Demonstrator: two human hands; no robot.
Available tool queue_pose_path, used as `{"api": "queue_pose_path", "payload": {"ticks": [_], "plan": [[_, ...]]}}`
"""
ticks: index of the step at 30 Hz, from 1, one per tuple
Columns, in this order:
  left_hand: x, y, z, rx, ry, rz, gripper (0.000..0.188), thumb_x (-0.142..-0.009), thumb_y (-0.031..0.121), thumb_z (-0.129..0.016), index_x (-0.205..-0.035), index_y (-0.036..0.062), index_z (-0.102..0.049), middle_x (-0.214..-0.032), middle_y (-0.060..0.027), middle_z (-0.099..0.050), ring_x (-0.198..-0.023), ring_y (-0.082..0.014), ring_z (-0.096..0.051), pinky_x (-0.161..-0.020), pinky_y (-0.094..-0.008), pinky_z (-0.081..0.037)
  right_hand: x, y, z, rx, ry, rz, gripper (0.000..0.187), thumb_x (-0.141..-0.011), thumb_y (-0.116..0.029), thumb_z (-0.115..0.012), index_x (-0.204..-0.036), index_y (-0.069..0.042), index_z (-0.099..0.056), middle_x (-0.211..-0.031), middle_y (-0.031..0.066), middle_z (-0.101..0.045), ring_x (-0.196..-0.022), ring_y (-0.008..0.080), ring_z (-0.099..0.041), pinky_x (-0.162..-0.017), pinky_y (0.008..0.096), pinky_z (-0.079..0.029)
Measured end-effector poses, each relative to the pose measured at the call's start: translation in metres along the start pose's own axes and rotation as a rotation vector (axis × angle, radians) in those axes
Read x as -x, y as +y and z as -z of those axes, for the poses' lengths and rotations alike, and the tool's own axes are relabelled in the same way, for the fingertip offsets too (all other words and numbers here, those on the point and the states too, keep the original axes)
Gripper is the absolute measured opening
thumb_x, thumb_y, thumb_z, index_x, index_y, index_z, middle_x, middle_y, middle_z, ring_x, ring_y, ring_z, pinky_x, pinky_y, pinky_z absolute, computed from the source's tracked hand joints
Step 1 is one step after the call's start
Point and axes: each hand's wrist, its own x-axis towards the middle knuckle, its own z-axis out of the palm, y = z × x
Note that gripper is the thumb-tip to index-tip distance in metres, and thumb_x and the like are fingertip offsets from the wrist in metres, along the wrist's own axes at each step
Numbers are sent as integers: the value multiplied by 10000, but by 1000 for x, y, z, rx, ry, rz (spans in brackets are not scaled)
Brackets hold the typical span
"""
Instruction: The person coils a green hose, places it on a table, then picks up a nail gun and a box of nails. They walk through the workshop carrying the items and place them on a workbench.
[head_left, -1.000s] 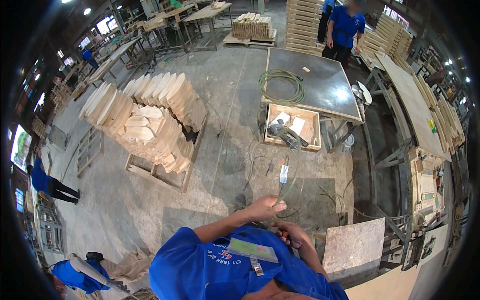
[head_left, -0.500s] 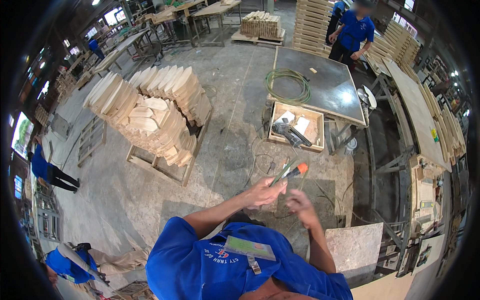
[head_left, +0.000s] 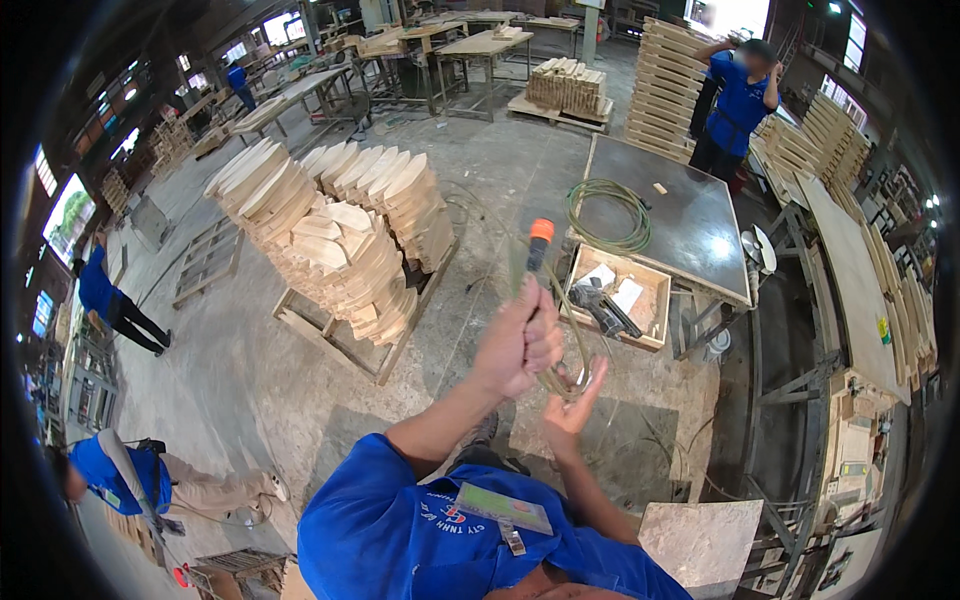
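Note:
My left hand [head_left: 515, 345] is closed in a fist around a black handle-shaped piece with an orange tip [head_left: 541, 232], which points up and away from me. A thin green hose [head_left: 560, 290] runs beside this piece and bends down in a loop. Below and to the right, my right hand [head_left: 572, 412] has the bottom of the loop between its thumb and fingers, the fingers partly stretched upward. What the black piece is exactly, I cannot make out. Part of the hose is hidden behind my left fist.
Ahead stands a dark-topped table [head_left: 680, 205] with a coiled hose [head_left: 610, 215]. A wooden box [head_left: 655, 318] beside it holds a black tool [head_left: 605, 308]. Stacked curved wood pieces [head_left: 340, 250] stand on a pallet at left. Workers in blue are around; one stands behind the table.
My left hand has raised the orange-tipped piece and turned it upright. My right hand has come in under the hose loop. The view has shifted, and the worker behind the table has raised both arms.

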Motion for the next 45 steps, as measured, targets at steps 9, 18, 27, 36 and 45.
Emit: {"api": "queue_pose_path", "payload": {"ticks": [9,18,27,36,45], "plan": [[57,142,39,-535,228,-54,340,-1067,401,-503,-969,82,-566,-583,88,-341,-410,-44,-287,-354,-211,-241,-26,70,86,632,-79,168,219,-912,-39,-569,-1115,-16,-645,-1015,192,-643,-966,327,-637,-870,410,-507],[140,235,52,-1510,677,-240,300,-1010,313,-637,-1039,24,-709,-671,16,-575,-534,-92,-491,-509,-281,-424,-53,86,174,114,553,-326,285,-1003,-171,-532,-1182,28,-631,-902,172,-636,-815,309,-624,-765,382,-505],[44,149,12,-2115,-357,-427,529,-721,-47,-712,-1221,128,-696,-1077,-99,-688,-954,-282,-656,-809,-390,-521,-114,-79,73,421,-284,625,375,-894,-92,-652,-1241,46,-619,-994,206,-713,-863,291,-714,-788,383,-556],[-5,83,-9,-1729,-640,-322,502,-866,46,-644,-1362,63,-570,-1022,-102,-689,-920,-250,-662,-857,-421,-527,-134,-127,57,-553,-756,88,382,-932,-185,-684,-1270,-40,-582,-987,123,-730,-812,221,-714,-709,346,-569],[-20,87,-70,-780,-11,-177,204,-1037,264,-587,-1039,61,-608,-553,82,-419,-398,-45,-375,-346,-230,-300,-80,-41,-26,-499,-1149,-231,667,-996,-513,-586,-1435,-18,-495,-1277,155,-634,-1112,287,-641,-1037,444,-455]]}}
